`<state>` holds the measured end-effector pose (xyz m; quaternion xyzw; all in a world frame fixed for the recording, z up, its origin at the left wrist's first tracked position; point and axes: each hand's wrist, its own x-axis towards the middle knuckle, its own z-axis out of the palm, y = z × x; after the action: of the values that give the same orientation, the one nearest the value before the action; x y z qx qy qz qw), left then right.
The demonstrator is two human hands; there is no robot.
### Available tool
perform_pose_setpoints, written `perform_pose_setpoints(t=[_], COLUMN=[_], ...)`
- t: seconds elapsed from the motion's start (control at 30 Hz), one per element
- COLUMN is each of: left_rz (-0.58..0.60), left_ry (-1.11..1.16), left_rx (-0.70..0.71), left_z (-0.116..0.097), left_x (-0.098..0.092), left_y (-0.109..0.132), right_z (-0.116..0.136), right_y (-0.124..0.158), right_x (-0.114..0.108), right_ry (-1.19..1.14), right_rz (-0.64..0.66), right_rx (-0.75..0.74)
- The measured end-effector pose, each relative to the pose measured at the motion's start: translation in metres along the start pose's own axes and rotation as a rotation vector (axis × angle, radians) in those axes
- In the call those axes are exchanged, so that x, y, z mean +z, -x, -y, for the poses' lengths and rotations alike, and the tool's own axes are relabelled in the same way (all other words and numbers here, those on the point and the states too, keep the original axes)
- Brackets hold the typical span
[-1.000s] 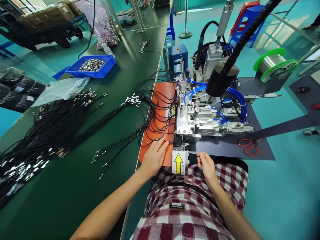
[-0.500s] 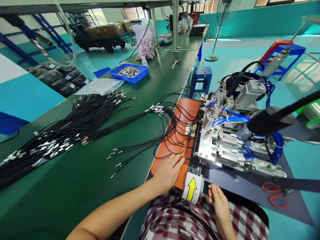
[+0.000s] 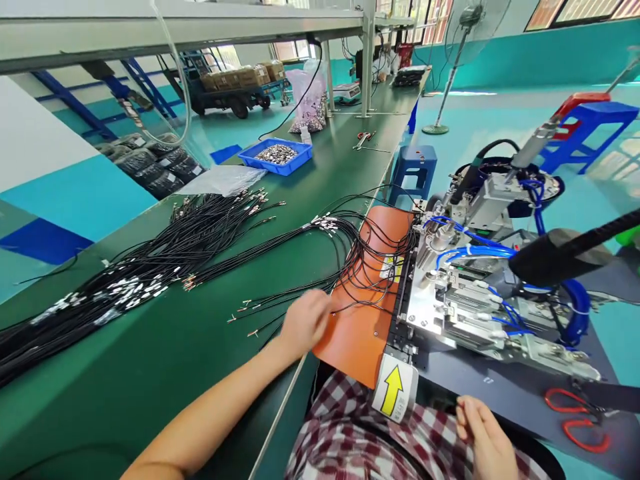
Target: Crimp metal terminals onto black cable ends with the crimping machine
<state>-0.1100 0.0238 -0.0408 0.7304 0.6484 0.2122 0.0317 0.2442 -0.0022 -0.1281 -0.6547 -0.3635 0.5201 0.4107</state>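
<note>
My left hand [image 3: 306,321] hovers over the edge of the orange mat [image 3: 367,313], fingers curled and pinched on a thin black cable [image 3: 350,308] whose end lies across the mat. It is slightly blurred. My right hand [image 3: 483,437] rests low by my lap, fingers loosely curled, in front of the dark base plate; what it holds, if anything, does not show. Between the hands stands the metal machine [image 3: 465,300] with blue hoses, and a white block with a yellow arrow [image 3: 394,389] at its front.
A green bench [image 3: 150,347] carries a big pile of black cables [image 3: 125,267], a smaller looped bunch [image 3: 320,230], a clear bag and a blue tray of metal parts [image 3: 277,155]. Red scissors [image 3: 575,413] lie right of the machine. A blue stool stands behind.
The view has swung left and up. My left hand moved off the mat's front toward its left edge and closed on a cable. My right hand dropped lower toward my lap.
</note>
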Motion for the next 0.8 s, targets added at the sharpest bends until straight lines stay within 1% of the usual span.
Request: perform_pose_setpoints(t=[0.03, 0.07, 0.13, 0.2, 0.23, 0.27, 0.33, 0.37, 0.4, 0.43, 0.47, 0.5, 0.57, 0.63, 0.7, 0.8], left_rz=[-0.002, 0.006, 0.044, 0.091, 0.146, 0.229, 0.521, 0.639, 0.697, 0.699, 0.652, 0.575, 0.399, 0.265, 0.205, 0.221], left_ry=[-0.045, -0.077, -0.088, -0.070, -0.018, 0.065, 0.409, 0.574, 0.703, 0.780, 0.809, 0.799, 0.702, 0.579, 0.475, 0.342], left_rx=[-0.078, -0.133, -0.175, -0.189, -0.185, -0.162, -0.075, -0.015, 0.039, 0.080, 0.103, 0.118, 0.172, 0.282, 0.410, 0.520], left_z=[0.010, 0.018, 0.024, 0.018, 0.011, 0.003, -0.016, -0.026, -0.034, -0.042, -0.050, -0.056, -0.070, -0.083, -0.094, -0.102], left_x=[-0.004, -0.008, -0.015, -0.027, -0.034, -0.041, -0.054, -0.058, -0.060, -0.059, -0.055, -0.049, -0.032, -0.013, 0.003, 0.016], left_y=[-0.001, -0.004, -0.011, -0.017, -0.020, -0.022, -0.027, -0.029, -0.032, -0.036, -0.039, -0.041, -0.044, -0.043, -0.038, -0.027], right_z=[0.008, 0.016, 0.035, 0.053, 0.060, 0.066, 0.073, 0.075, 0.076, 0.077, 0.077, 0.077, 0.077, 0.079, 0.083, 0.090], right_y=[0.000, 0.001, 0.005, 0.012, 0.016, 0.021, 0.031, 0.036, 0.040, 0.043, 0.045, 0.048, 0.052, 0.057, 0.062, 0.068], right_x=[-0.001, -0.002, 0.000, 0.005, 0.007, 0.011, 0.020, 0.026, 0.032, 0.039, 0.045, 0.052, 0.061, 0.065, 0.063, 0.049], right_ry=[-0.009, -0.009, -0.003, 0.040, 0.098, 0.138, 0.181, 0.191, 0.200, 0.208, 0.222, 0.241, 0.280, 0.278, 0.212, 0.084], right_rz=[-0.036, -0.028, -0.029, -0.037, -0.005, 0.027, 0.145, 0.202, 0.262, 0.310, 0.344, 0.346, 0.338, 0.331, 0.309, 0.223], right_rx=[-0.022, -0.033, -0.076, -0.138, -0.161, -0.185, -0.212, -0.243, -0.279, -0.324, -0.379, -0.445, -0.594, -0.715, -0.768, -0.724])
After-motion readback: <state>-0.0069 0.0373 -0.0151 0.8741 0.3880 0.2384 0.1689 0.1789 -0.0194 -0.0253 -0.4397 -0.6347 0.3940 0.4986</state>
